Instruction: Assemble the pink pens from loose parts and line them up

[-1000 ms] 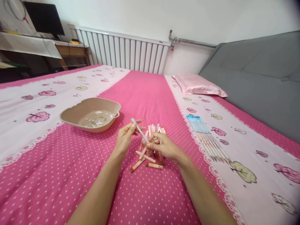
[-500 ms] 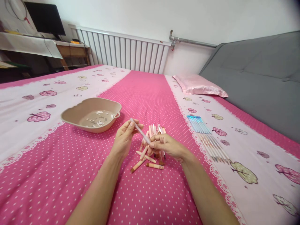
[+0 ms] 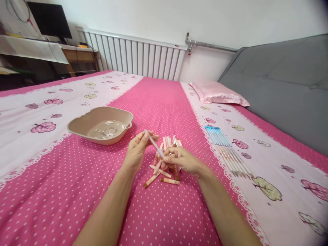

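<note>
A slim pale lilac pen [image 3: 156,148] is held slantwise between my two hands. My left hand [image 3: 135,150] pinches its upper end between thumb and fingers. Closed on its lower end is my right hand [image 3: 181,159], just above a loose pile of pens and caps. In that pile, a peach piece with a brown end [image 3: 151,181] and a short peach piece [image 3: 169,181] lie nearest me on the pink dotted sheet. My right hand covers part of the heap.
Left of the hands stands a beige basin [image 3: 84,135] with small white bits inside. On the right, blue pens [image 3: 217,136] and whitish pens [image 3: 232,162] lie in neat rows. Farther back are a pink pillow [image 3: 217,93], a grey headboard [image 3: 279,85] and a white radiator [image 3: 138,56].
Both hands keep the same hold on the pen. The whole view has shifted very slightly; nothing else has visibly moved.
</note>
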Tool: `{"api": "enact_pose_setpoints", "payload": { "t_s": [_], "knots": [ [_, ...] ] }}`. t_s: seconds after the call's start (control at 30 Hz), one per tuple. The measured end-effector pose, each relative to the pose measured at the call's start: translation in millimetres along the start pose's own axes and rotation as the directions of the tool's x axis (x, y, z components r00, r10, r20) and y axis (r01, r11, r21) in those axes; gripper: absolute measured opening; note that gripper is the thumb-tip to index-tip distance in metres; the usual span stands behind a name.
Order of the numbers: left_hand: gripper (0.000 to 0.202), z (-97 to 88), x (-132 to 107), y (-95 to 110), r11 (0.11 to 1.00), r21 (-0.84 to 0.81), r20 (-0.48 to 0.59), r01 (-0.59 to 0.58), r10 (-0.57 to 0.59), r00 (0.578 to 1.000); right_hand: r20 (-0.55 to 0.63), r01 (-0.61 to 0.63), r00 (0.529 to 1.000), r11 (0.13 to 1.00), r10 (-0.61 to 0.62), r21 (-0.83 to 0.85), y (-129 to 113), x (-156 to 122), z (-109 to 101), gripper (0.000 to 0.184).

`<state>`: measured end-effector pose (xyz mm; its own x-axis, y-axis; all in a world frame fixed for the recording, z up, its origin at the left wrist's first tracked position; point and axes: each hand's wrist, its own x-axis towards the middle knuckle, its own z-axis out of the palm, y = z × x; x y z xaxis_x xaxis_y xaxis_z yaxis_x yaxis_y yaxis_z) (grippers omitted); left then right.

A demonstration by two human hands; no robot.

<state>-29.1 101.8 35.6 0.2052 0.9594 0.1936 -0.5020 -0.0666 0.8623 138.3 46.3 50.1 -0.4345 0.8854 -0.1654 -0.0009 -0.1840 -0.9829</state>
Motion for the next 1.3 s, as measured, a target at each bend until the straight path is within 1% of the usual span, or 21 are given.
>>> {"api": "enact_pose_setpoints", "payload": {
  "t_s": [0.1, 0.17, 0.23, 0.27, 0.33, 0.37, 0.43, 0.53, 0.6, 0.67, 0.73, 0.77, 0.83, 0.9, 0.93, 1.0, 1.1, 1.2, 1.3],
  "knots": [
    [0.023, 1.6, 0, 1, 1.0, 0.024, 0.015, -0.018, 0.017, 1.0, 0.007, -0.019, 1.0, 1.0, 0.019, 0.022, 0, 0, -1, 0.025],
    [0.028, 2.1, 1, 0, 0.997, 0.071, 0.019, -0.03, 0.028, 0.999, -0.034, -0.012, 0.999, 1.0, 0.013, 0.004, -1, 0, -1, 0.024],
    [0.036, 1.0, 3, -2, 0.989, 0.137, 0.006, -0.058, 0.057, 0.998, -0.107, 0.034, 0.993, 0.998, -0.04, -0.06, -2, 0, -2, 0.021],
    [0.038, -0.2, 4, -3, 0.982, 0.169, -0.023, -0.088, 0.094, 0.995, -0.156, 0.068, 0.984, 0.992, -0.085, -0.106, -3, 0, -3, 0.019],
    [0.036, -3.2, 7, -6, 0.939, 0.314, -0.068, -0.143, 0.173, 0.983, -0.281, 0.134, 0.944, 0.98, -0.171, -0.148, -6, -4, -7, 0.017],
    [0.034, -4.7, 8, -8, 0.91, 0.379, -0.097, -0.166, 0.218, 0.971, -0.356, 0.156, 0.913, 0.976, -0.201, -0.149, -7, -9, -10, 0.017],
    [0.032, -6.7, 11, -10, 0.868, 0.461, -0.14, -0.184, 0.275, 0.951, -0.509, 0.19, 0.826, 0.97, -0.242, -0.153, -10, -23, -19, 0.02],
    [0.032, -7.6, 13, -12, 0.809, 0.563, -0.111, -0.17, 0.278, 0.954, -0.683, 0.173, 0.674, 0.959, -0.281, -0.223, -8, -60, -41, 0.024],
    [0.032, -7.7, 14, -13, 0.786, 0.597, -0.09, -0.162, 0.266, 0.96, -0.762, 0.101, 0.577, 0.952, -0.293, -0.29, -2, -92, -61, 0.028],
    [0.032, -8.3, 14, -14, 0.778, 0.61, -0.081, -0.151, 0.25, 0.965, -0.834, -0.014, 0.469, 0.941, -0.292, -0.337, 7, -125, -85, 0.033],
    [0.032, -9.5, 15, -15, 0.776, 0.615, -0.085, -0.137, 0.238, 0.968, -0.912, -0.182, 0.308, 0.924, -0.272, -0.337, 18, -156, -110, 0.037],
    [0.032, -10.3, 15, -15, 0.774, 0.619, -0.091, -0.129, 0.234, 0.968, -0.928, -0.228, 0.255, 0.916, -0.271, -0.33, 24, -169, -122, 0.037],
    [0.031, -11.7, 17, -16, 0.768, 0.629, -0.096, -0.118, 0.227, 0.969, -0.95, -0.298, 0.173, 0.905, -0.26, -0.302, 36, -189, -144, 0.038],
    [0.03, -12.9, 17, -16, 0.761, 0.638, -0.093, -0.115, 0.224, 0.97, -0.964, -0.362, 0.106, 0.893, -0.245, -0.267, 47, -200, -161, 0.036],
    [0.03, -13.4, 18, -17, 0.757, 0.643, -0.091, -0.117, 0.227, 0.97, -0.968, -0.391, 0.079, 0.886, -0.237, -0.249, 52, -203, -169, 0.034],
    [0.029, -14.1, 18, -17, 0.746, 0.655, -0.091, -0.118, 0.234, 0.968, -0.976, -0.446, 0.04, 0.871, -0.213, -0.208, 61, -205, -180, 0.03],
    [0.03, -14.6, 17, -17, 0.744, 0.658, -0.093, -0.119, 0.237, 0.967, -0.985, -0.511, 0.002, 0.846, -0.174, -0.151, 71, -202, -190, 0.026],
    [0.029, -14.5, 15, -16, 0.746, 0.656, -0.102, -0.114, 0.237, 0.966, -0.988, -0.542, -0.014, 0.831, -0.154, -0.122, 78, -198, -195, 0.025],
    [0.029, -14.2, 15, -15, 0.735, 0.669, -0.113, -0.111, 0.248, 0.962, -0.99, -0.55, -0.01, 0.827, -0.144, -0.114, 82, -194, -198, 0.025]
  ]
}}
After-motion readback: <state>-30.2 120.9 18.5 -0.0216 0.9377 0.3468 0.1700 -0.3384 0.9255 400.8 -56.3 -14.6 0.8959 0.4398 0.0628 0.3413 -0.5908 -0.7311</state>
